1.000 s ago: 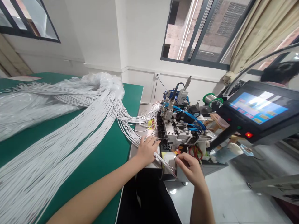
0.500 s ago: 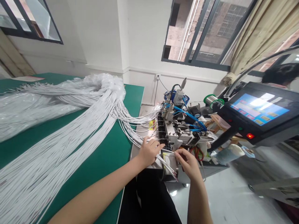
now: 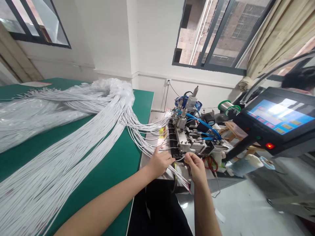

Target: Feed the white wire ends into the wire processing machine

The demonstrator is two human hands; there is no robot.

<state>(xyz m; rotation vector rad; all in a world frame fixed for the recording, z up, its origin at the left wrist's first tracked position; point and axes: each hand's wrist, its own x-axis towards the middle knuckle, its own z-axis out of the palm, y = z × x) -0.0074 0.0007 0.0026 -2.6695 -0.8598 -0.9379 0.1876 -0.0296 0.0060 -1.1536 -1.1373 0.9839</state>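
My left hand (image 3: 160, 163) is closed around a small bunch of white cables (image 3: 180, 177), whose reddish-tipped ends stick out below it to the right. With fingertips pinched, my right hand (image 3: 195, 164) holds the end of a single white cable (image 3: 180, 159) at the near edge of the machine (image 3: 187, 134). That cable runs between my two hands. Other white cables lie side by side across the machine's black front rail (image 3: 173, 139). They lead back to a large pile of white cables (image 3: 98, 131) on the green table (image 3: 108, 193).
A control screen (image 3: 280, 113) with a lit red button stands to the right. Behind the machine sits a wire spool (image 3: 227, 107) with green rims. Red-handled scissors (image 3: 211, 164) and a blue roll (image 3: 243, 165) lie right of my hand. A person's head (image 3: 299, 78) shows far right.
My right hand has moved up toward the machine with the single cable's end, which now bends upward. My left hand keeps its hold on the bunch. The view has shifted slightly.
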